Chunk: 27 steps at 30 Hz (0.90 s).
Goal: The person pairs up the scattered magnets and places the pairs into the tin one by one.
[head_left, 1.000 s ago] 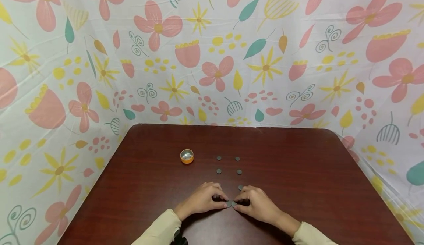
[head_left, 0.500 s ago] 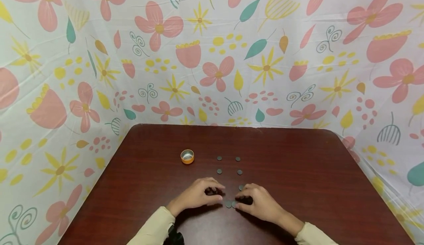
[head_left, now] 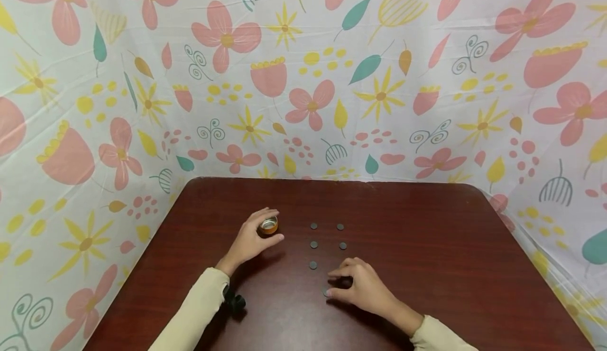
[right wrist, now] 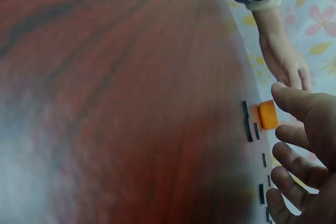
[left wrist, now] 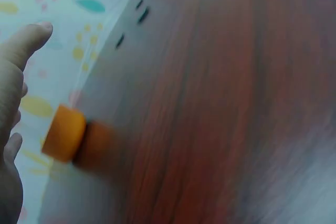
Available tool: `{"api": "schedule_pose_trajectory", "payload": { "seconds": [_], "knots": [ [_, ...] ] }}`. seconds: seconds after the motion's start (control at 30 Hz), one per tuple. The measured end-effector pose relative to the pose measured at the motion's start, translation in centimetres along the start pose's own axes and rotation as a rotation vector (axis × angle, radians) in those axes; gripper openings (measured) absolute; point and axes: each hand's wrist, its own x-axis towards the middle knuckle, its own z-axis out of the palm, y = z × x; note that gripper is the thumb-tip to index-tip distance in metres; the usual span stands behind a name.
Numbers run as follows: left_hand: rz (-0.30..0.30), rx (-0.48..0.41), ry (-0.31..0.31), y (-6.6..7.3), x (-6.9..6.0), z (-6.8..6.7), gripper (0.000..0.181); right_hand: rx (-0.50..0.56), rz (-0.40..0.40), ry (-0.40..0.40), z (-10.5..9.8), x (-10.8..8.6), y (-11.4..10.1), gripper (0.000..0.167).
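Note:
My left hand (head_left: 253, 237) hovers at a small round orange tin (head_left: 269, 228) with a silvery inside, fingers on its far side and thumb on the near side. In the left wrist view, a gap shows between the hand and the tin (left wrist: 65, 134). My right hand (head_left: 362, 290) hovers with fingers relaxed and apart. Its thumb is beside a small dark flat disc (head_left: 325, 292) and partly hides it in the head view. The right wrist view shows two discs (right wrist: 249, 129) end to end near that thumb. Nothing is seen held in either hand.
Farther back lie several more dark discs (head_left: 313, 244) in two loose columns, right of the tin. They rest on a reddish-brown wooden table (head_left: 427, 224). A flower-printed cloth (head_left: 308, 77) hangs around its back and sides. A black device (head_left: 234, 301) is on the left wrist.
My left hand has left the near discs and moved left and away to the tin. One disc it covered now shows. The right hand has shifted slightly left, over the near discs.

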Motion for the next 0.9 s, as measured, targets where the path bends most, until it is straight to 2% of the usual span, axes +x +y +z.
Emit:
{"api": "schedule_pose_trajectory", "payload": {
  "seconds": [0.17,0.47,0.6,0.77,0.9],
  "knots": [
    [-0.087,-0.026,0.031,-1.8,0.4,-0.6,0.07,-0.02,0.039,-0.026,0.6,-0.1,-0.1,0.039],
    [-0.171,-0.049,-0.002,-3.6,0.7,-0.5,0.081,-0.036,0.05,-0.064,1.0,0.0,0.1,0.04],
    [-0.222,-0.073,-0.013,-3.9,0.6,-0.3,0.086,-0.035,0.047,-0.066,1.1,0.1,0.2,0.035],
    [-0.229,-0.079,-0.01,-3.9,0.6,-0.2,0.085,-0.017,0.033,-0.06,1.1,0.0,0.2,0.026],
    [-0.243,-0.049,-0.011,-3.9,0.7,-0.1,0.083,-0.025,0.027,-0.053,1.3,0.0,0.2,0.021]
  ]
}}
